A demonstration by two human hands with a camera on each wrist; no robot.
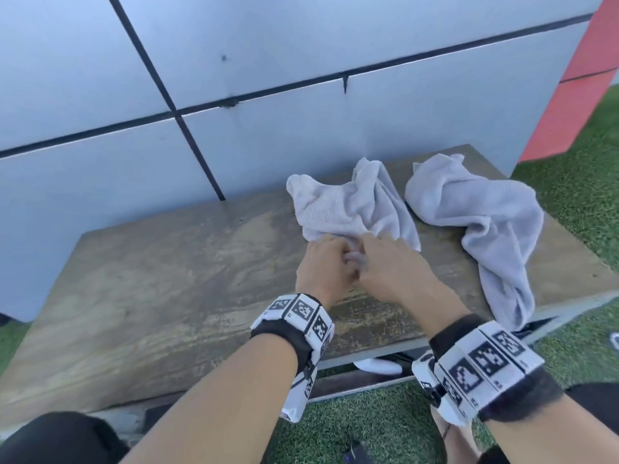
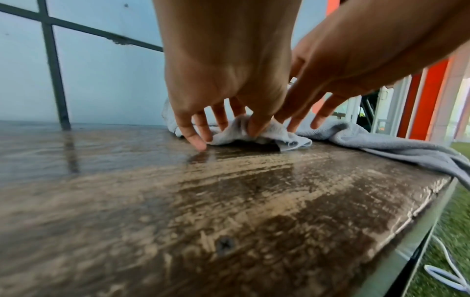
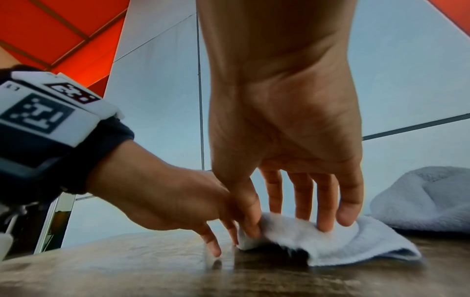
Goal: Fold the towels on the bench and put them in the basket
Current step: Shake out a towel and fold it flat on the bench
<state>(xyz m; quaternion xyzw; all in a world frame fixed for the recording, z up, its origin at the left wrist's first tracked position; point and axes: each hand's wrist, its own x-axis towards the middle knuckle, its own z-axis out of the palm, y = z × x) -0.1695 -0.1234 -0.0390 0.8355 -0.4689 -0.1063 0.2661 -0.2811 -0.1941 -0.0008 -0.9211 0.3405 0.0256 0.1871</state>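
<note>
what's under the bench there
Green turf and a white object peeking out below the bench front edge. The benchtop covers the rest.

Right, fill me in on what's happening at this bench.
A person is starting on the crumpled towel nearer the middle of the wooden bench. Both hands meet at its near edge: the left hand pinches a bunched bit of cloth, and the right hand grips the fabric beside it. A second towel lies unfolded to the right, one end drooping over the bench's front edge. Nothing is folded yet, and no basket is in view.
</note>
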